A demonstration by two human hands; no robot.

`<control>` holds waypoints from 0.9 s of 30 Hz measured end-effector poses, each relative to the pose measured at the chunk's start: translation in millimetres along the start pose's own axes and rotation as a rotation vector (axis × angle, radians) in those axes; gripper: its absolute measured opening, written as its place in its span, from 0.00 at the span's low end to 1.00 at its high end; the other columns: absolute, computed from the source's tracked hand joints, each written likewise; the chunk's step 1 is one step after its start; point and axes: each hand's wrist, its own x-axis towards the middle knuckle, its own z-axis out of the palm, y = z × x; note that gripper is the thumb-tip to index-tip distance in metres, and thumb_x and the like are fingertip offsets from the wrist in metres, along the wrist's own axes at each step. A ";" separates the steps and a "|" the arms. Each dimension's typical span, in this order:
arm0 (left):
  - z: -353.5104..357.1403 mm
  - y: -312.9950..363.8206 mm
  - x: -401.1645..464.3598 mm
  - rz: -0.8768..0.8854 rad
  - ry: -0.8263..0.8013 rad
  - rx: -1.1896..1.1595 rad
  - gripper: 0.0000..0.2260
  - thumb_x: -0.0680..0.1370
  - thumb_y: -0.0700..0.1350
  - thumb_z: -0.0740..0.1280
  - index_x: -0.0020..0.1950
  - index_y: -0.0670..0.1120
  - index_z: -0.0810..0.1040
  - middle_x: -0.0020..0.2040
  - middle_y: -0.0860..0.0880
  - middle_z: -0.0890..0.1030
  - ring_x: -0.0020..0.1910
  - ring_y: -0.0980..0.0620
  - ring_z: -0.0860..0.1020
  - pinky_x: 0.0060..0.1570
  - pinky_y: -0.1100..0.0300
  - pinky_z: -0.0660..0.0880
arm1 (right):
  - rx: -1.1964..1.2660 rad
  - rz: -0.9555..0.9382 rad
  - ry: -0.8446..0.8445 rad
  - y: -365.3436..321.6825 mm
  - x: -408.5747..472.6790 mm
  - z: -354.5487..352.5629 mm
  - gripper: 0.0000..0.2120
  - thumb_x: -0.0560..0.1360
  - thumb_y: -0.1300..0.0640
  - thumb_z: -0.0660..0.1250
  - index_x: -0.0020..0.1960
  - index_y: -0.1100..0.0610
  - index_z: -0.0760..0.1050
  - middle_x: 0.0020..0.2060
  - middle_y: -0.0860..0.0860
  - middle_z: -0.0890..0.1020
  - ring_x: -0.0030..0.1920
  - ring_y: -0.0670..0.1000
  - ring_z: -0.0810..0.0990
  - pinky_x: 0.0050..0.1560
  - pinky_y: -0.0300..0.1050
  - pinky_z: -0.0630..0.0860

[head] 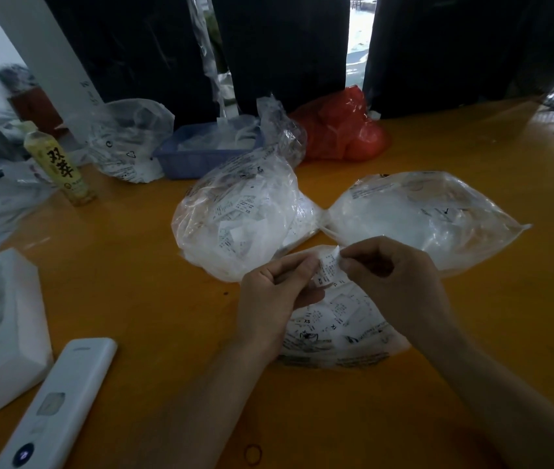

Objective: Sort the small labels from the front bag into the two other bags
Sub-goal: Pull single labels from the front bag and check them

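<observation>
A small white label (327,269) with black print is pinched between both hands above the front bag (340,333). My left hand (270,299) holds its lower left side, and my right hand (394,275) pinches its top right edge. The front bag is clear plastic, lies flat on the orange table and holds several printed labels; my hands hide part of it. Behind it sit two other clear bags: the left bag (235,225), full of labels, and the right bag (421,214), flatter with white contents.
A white remote (55,407) and a white foam block (1,333) lie at the front left. At the back stand a yellow drink bottle (62,164), a blue basket (201,154), a red bag (340,130) and another clear bag (130,140). A rubber band (253,454) lies near the table's front.
</observation>
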 end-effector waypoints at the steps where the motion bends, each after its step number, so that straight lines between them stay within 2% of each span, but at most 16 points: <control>1: -0.3 -0.3 0.5 -0.001 0.005 -0.005 0.18 0.65 0.58 0.80 0.51 0.52 0.90 0.41 0.46 0.88 0.41 0.48 0.88 0.42 0.59 0.84 | -0.004 0.000 0.025 -0.1 -0.2 1.0 0.05 0.76 0.55 0.75 0.50 0.47 0.83 0.42 0.35 0.84 0.43 0.36 0.83 0.42 0.26 0.76; 4: 1.1 1.0 1.9 -0.010 0.026 -0.014 0.16 0.66 0.55 0.81 0.50 0.51 0.90 0.40 0.46 0.88 0.39 0.49 0.87 0.39 0.60 0.84 | -0.016 -0.006 0.080 0.4 -1.5 2.8 0.05 0.75 0.57 0.75 0.49 0.48 0.83 0.39 0.37 0.84 0.43 0.36 0.82 0.40 0.25 0.75; 7: 1.5 1.4 1.0 -0.004 0.026 -0.010 0.14 0.67 0.54 0.80 0.50 0.51 0.90 0.45 0.45 0.89 0.40 0.50 0.87 0.39 0.61 0.84 | -0.029 -0.015 0.062 -1.3 -3.7 5.3 0.04 0.76 0.56 0.74 0.49 0.48 0.83 0.40 0.37 0.84 0.43 0.36 0.82 0.41 0.26 0.76; 9: 1.6 1.2 -0.1 0.004 0.014 -0.009 0.13 0.69 0.54 0.79 0.51 0.51 0.90 0.49 0.46 0.89 0.45 0.48 0.88 0.40 0.60 0.84 | -0.022 -0.044 -0.009 -4.4 -5.5 6.3 0.03 0.76 0.51 0.73 0.50 0.47 0.82 0.41 0.38 0.84 0.43 0.38 0.83 0.43 0.30 0.78; 11: 2.1 1.7 -1.2 0.006 0.007 -0.011 0.12 0.71 0.53 0.78 0.51 0.51 0.90 0.51 0.48 0.89 0.49 0.47 0.88 0.41 0.59 0.84 | -0.009 -0.060 -0.090 -8.2 -8.1 7.0 0.07 0.75 0.45 0.71 0.51 0.45 0.82 0.41 0.38 0.84 0.43 0.40 0.83 0.44 0.33 0.79; 13: 2.0 2.6 -1.1 -0.002 0.001 -0.018 0.10 0.72 0.53 0.78 0.51 0.52 0.90 0.52 0.48 0.89 0.49 0.47 0.88 0.41 0.59 0.84 | -0.018 -0.061 -0.108 -8.6 -7.7 6.6 0.06 0.75 0.48 0.72 0.51 0.46 0.82 0.41 0.39 0.84 0.43 0.40 0.83 0.45 0.34 0.80; 15: 1.3 3.3 -0.5 0.007 -0.020 0.007 0.08 0.75 0.48 0.78 0.53 0.53 0.89 0.49 0.45 0.88 0.49 0.47 0.88 0.41 0.60 0.84 | -0.029 -0.052 -0.043 -7.0 -5.2 4.2 0.05 0.76 0.55 0.74 0.51 0.49 0.82 0.41 0.40 0.84 0.43 0.40 0.83 0.44 0.33 0.79; 17: 0.2 2.4 0.0 0.088 -0.032 0.126 0.10 0.78 0.41 0.76 0.56 0.54 0.88 0.45 0.43 0.88 0.47 0.49 0.88 0.40 0.62 0.83 | -0.003 -0.013 0.037 -5.5 -1.0 -0.4 0.05 0.76 0.58 0.74 0.50 0.50 0.83 0.39 0.40 0.84 0.42 0.39 0.83 0.42 0.30 0.78; 20: -4.3 7.5 1.2 0.286 0.017 0.376 0.15 0.79 0.38 0.74 0.60 0.56 0.84 0.47 0.53 0.87 0.45 0.56 0.87 0.41 0.66 0.81 | 0.021 0.038 0.078 -2.2 6.2 -7.7 0.04 0.77 0.56 0.73 0.51 0.50 0.82 0.37 0.39 0.84 0.41 0.37 0.83 0.39 0.27 0.76; 22: -13.9 17.5 6.6 0.514 0.139 0.608 0.15 0.80 0.39 0.72 0.63 0.54 0.82 0.51 0.55 0.86 0.45 0.62 0.84 0.43 0.68 0.80 | -0.105 -0.016 0.173 3.9 13.1 -15.7 0.04 0.79 0.57 0.72 0.53 0.50 0.81 0.38 0.37 0.82 0.42 0.34 0.81 0.39 0.25 0.74; 23: -21.2 23.4 11.3 0.641 0.228 0.729 0.14 0.80 0.38 0.71 0.64 0.51 0.82 0.56 0.53 0.85 0.47 0.62 0.83 0.45 0.69 0.80 | -0.213 -0.050 0.226 9.1 18.2 -21.3 0.05 0.80 0.58 0.70 0.55 0.52 0.81 0.42 0.38 0.82 0.43 0.35 0.81 0.42 0.25 0.74; 24: -30.0 29.9 16.7 0.738 0.322 0.834 0.13 0.81 0.37 0.70 0.64 0.48 0.83 0.61 0.51 0.82 0.51 0.61 0.82 0.49 0.69 0.80 | -0.332 -0.066 0.255 15.7 24.5 -27.1 0.07 0.80 0.59 0.69 0.58 0.53 0.81 0.46 0.43 0.83 0.45 0.39 0.81 0.47 0.29 0.75; 25: -39.4 35.4 21.9 0.786 0.405 0.921 0.12 0.82 0.36 0.69 0.64 0.45 0.83 0.64 0.48 0.80 0.54 0.59 0.81 0.52 0.68 0.80 | -0.463 -0.054 0.253 23.6 31.9 -33.1 0.09 0.81 0.60 0.67 0.60 0.54 0.81 0.52 0.49 0.84 0.50 0.44 0.81 0.53 0.38 0.76; 26: -48.1 39.5 26.5 0.784 0.463 0.994 0.12 0.82 0.36 0.68 0.64 0.43 0.83 0.66 0.47 0.79 0.58 0.56 0.80 0.54 0.65 0.81 | -0.600 -0.011 0.216 33.0 38.9 -38.4 0.11 0.81 0.60 0.66 0.63 0.54 0.80 0.58 0.54 0.82 0.56 0.53 0.80 0.58 0.49 0.75; 27: -55.8 41.6 30.8 0.749 0.490 1.065 0.12 0.82 0.35 0.67 0.64 0.42 0.84 0.67 0.45 0.78 0.61 0.52 0.79 0.56 0.62 0.81 | -0.730 0.052 0.148 42.6 45.5 -42.5 0.14 0.82 0.60 0.65 0.66 0.54 0.79 0.63 0.57 0.80 0.62 0.59 0.76 0.63 0.55 0.72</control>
